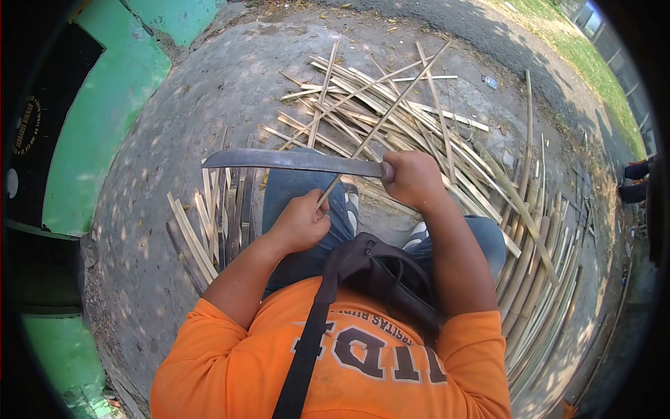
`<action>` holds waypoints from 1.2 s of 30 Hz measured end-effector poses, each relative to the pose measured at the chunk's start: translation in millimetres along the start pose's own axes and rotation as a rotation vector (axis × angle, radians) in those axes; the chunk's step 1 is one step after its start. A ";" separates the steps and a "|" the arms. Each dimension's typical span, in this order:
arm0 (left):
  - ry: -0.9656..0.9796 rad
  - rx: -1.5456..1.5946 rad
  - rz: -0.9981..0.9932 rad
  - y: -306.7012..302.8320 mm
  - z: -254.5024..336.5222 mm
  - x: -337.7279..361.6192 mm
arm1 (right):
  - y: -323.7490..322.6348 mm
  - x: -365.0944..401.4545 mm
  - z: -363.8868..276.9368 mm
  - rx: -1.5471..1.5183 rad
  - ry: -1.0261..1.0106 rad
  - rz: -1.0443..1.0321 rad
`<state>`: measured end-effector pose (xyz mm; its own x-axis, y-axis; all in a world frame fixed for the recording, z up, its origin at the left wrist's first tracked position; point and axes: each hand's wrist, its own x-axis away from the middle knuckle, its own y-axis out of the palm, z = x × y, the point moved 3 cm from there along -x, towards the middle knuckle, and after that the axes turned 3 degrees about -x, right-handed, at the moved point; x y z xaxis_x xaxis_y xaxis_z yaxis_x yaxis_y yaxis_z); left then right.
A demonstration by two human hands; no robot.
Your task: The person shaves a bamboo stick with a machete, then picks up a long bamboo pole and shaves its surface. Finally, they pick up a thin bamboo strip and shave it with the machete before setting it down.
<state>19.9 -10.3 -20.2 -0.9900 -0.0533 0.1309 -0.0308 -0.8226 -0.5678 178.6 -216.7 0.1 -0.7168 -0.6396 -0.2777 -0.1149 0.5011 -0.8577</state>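
My right hand is closed around the short handle of a machete. Its long grey blade points left, level across the space over my knees. In my left hand a thin bamboo strip is gripped near its lower end. The strip slants up and away to the right and passes beneath the blade, which hides part of it. Its far part overlaps the pile of split bamboo strips on the ground ahead.
Bamboo poles lie on my right. More strips and dark slats are at my left. A black bag hangs across my lap. A green wall stands left, and another person's legs show far right.
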 end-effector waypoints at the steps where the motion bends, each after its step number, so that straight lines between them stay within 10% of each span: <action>1: 0.003 0.011 0.006 -0.4 0.3 0.4 | -2.2 0.5 -3.4 -0.015 -0.018 -0.001; 36: 0.025 0.058 0.023 -0.2 -3.5 3.1 | -1.3 -2.9 11.1 0.047 0.044 0.068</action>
<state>16.3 -8.3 -22.5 -0.9935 -0.0589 0.0972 -0.0006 -0.8525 -0.5227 188.5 -222.0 -2.8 -0.7513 -0.5784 -0.3178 -0.0335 0.5143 -0.8570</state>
